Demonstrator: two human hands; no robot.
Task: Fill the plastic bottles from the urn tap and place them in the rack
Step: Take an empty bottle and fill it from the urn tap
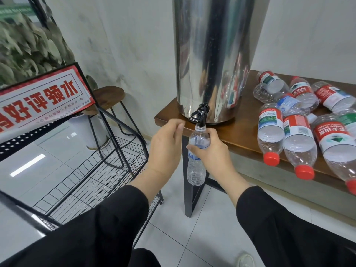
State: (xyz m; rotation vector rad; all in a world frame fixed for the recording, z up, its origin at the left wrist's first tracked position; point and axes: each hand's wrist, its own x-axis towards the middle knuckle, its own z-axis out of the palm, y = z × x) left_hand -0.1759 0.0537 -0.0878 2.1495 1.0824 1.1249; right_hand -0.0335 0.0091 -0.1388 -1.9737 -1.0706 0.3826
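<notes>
A wooden table [242,139] carried the urn [212,54] above both hands. The right hand [210,151] gripped a bottle [195,168] under the tap [200,114]; the left hand [165,147], loosely curled beside it, held nothing.

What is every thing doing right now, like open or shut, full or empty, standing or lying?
Held bottle: upright, uncapped, mouth under the tap, water level unclear.
Urn tap: can't tell whether it is flowing.
Right hand: grips the held bottle.
Left hand: loosely curled, holds nothing.
Bottles on the table: lying down, look empty, some red-capped.
Wire rack: no bottles seen in it.
</notes>
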